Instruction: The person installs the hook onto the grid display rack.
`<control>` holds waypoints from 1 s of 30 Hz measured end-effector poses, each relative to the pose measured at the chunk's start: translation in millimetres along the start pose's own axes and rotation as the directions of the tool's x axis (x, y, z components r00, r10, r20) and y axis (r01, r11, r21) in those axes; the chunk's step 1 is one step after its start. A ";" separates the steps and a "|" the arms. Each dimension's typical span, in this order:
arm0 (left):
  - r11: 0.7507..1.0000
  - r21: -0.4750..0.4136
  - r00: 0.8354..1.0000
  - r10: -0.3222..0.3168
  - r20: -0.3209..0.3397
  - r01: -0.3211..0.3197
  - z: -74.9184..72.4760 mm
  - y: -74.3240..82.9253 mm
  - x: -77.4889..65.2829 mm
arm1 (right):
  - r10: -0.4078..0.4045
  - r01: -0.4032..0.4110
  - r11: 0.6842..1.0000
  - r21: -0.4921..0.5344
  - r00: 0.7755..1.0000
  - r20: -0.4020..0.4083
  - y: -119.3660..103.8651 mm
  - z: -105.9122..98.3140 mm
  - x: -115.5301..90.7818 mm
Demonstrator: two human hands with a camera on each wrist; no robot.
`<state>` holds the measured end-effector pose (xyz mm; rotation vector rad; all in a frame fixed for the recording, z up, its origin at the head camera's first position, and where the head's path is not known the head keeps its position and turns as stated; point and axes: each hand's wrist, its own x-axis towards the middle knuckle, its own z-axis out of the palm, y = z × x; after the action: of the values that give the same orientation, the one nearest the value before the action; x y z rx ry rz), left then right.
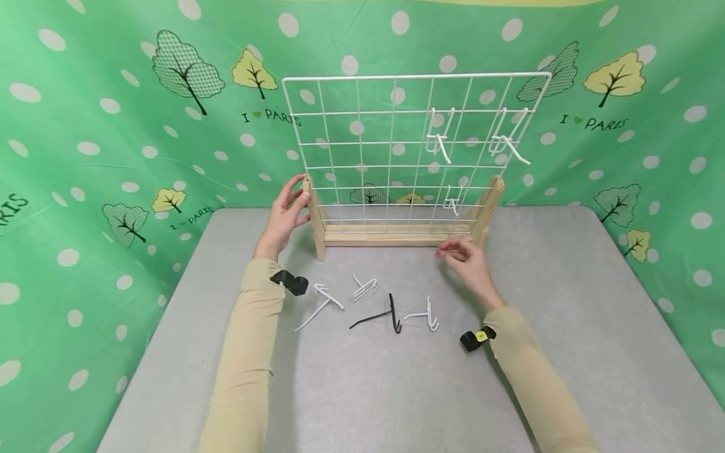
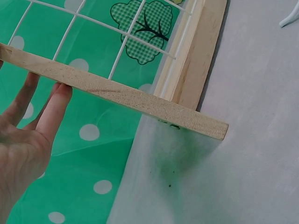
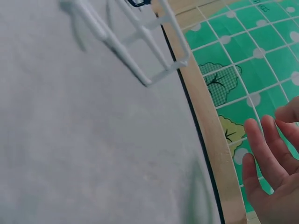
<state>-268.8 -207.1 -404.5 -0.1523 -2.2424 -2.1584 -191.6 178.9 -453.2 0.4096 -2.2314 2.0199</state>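
While the table point(image 1: 351, 390) carries the wire grid rack point(image 1: 391, 143), against its left post point(image 1: 315, 223) I remotely rest the left grip point(image 1: 285, 217), straight-fingered; the right grip point(image 1: 468, 262), loosely curved, looks empty. Four loose hooks point(image 1: 392, 311) lie in front; I'd seat each squarely, bracing the rack.

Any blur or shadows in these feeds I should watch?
Head: mostly crisp, soft shadow beside the left sleeve; left wrist: greenish shadow on the table near the wooden side post; right wrist: nearest white hook looks soft.
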 end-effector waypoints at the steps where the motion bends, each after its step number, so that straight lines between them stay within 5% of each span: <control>1: 1.000 0.003 1.000 -0.001 -0.002 0.001 -0.1 -0.8 0.3 | 0.007 -0.006 1.000 -0.013 1.000 0.014 0.0 0.5 -0.9; 8: 1.000 0.007 1.000 -0.002 0.000 0.002 -1.4 -2.1 1.3 | 0.033 -0.023 0.997 -0.075 0.990 0.136 -2.2 2.6 -5.1; 20: 1.000 0.004 1.000 0.006 -0.005 -0.006 -0.8 -1.9 1.7 | 0.117 -0.050 0.978 -0.201 0.935 0.336 -16.1 11.7 -4.9; 30: 1.000 0.004 1.000 0.010 -0.007 -0.010 -1.2 -2.6 1.6 | 0.127 -0.022 0.973 -0.228 0.880 0.457 10.2 18.3 -8.9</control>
<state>-270.7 -208.4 -406.8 -0.1544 -2.2370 -2.1463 -183.9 162.7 -467.3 0.8847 -2.7499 1.8284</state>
